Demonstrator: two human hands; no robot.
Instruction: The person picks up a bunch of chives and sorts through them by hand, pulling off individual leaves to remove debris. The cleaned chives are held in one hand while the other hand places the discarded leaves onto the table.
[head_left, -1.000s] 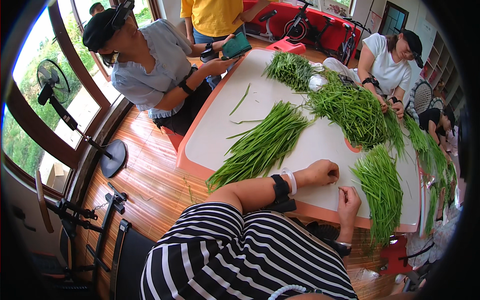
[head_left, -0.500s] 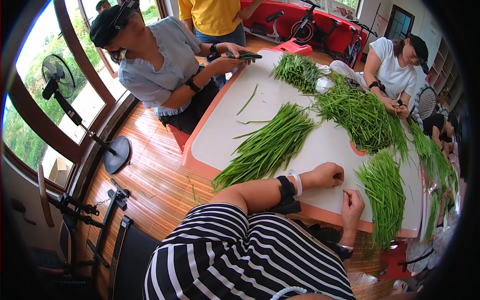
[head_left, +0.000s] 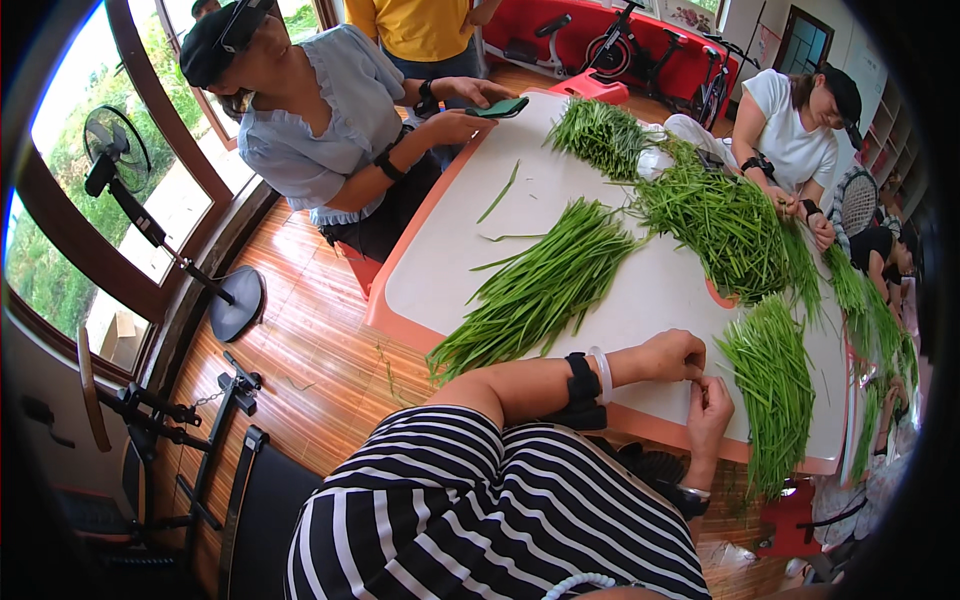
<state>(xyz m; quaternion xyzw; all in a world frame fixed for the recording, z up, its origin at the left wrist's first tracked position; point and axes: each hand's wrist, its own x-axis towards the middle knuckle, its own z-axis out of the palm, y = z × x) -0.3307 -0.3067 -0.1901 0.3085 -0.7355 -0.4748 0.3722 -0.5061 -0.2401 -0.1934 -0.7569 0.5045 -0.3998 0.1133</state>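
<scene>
My left hand (head_left: 672, 356) is closed, its fingertips pinched together over the near edge of the table. Just below and to the right, my right hand (head_left: 709, 408) is also closed in a pinch. The fingertips of both hands nearly meet; whatever lies between them, if anything, is too small to make out. To the right of my hands lies a neat bunch of long green leafy stalks (head_left: 768, 385). A looser bundle of green stalks (head_left: 545, 282) is spread on the table to the left, beyond my left forearm.
On the pale table (head_left: 440, 262) with an orange rim, a large heap of stalks (head_left: 715, 222) and another bunch (head_left: 598, 135) lie farther back. One person holds a phone (head_left: 500, 107) at the left; another handles stalks at the right. A fan (head_left: 236, 303) stands by the windows.
My left hand has moved right, bringing its fingertips up to those of my right hand. My right hand has shifted slightly right. The person at left has tilted the phone.
</scene>
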